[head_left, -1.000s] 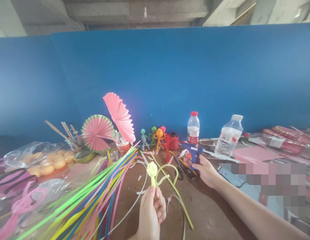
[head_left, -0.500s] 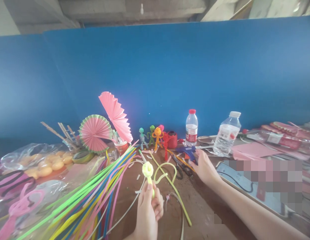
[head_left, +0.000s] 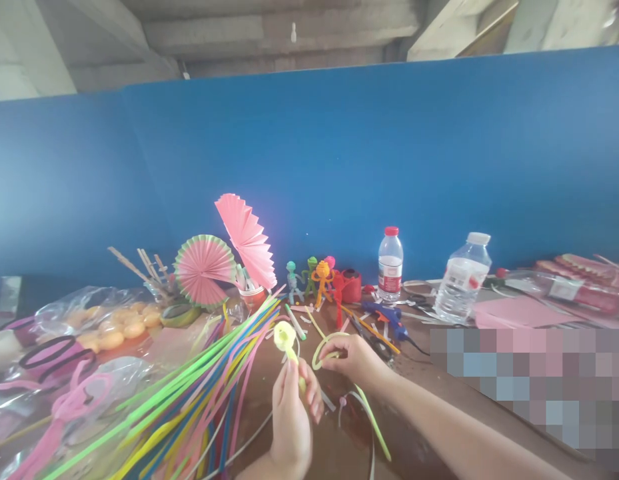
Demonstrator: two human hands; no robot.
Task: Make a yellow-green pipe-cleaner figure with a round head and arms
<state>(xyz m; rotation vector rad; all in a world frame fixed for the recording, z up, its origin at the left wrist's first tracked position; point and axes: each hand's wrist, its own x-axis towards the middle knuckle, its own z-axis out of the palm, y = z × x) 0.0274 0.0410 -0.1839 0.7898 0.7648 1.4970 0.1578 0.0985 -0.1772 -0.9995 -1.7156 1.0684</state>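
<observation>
My left hand [head_left: 295, 410] is closed around the stem of a pale yellow twisted pipe-cleaner piece [head_left: 284, 337], its rounded, knotted head standing up above my fingers. My right hand [head_left: 349, 357] is pinched on a curled yellow-green pipe cleaner [head_left: 316, 353] just to the right of that head. Another straight yellow-green pipe cleaner [head_left: 374, 423] runs out from under the right hand toward the front. Behind the hands stand several small pipe-cleaner figures, including an orange one [head_left: 322, 280] and a red one [head_left: 339, 297].
A blue glue gun [head_left: 386, 319] lies beyond my right hand. Two water bottles, one red-capped [head_left: 390, 267] and one white-capped [head_left: 462, 283], stand at the back. Left lies a bundle of coloured pipe cleaners [head_left: 189, 393]; pink paper fans [head_left: 202, 270] rise behind it.
My right hand has let go of the blue glue gun and moved left to the curled yellow-green pipe cleaner. My left hand still holds its piece. The view has shifted slightly.
</observation>
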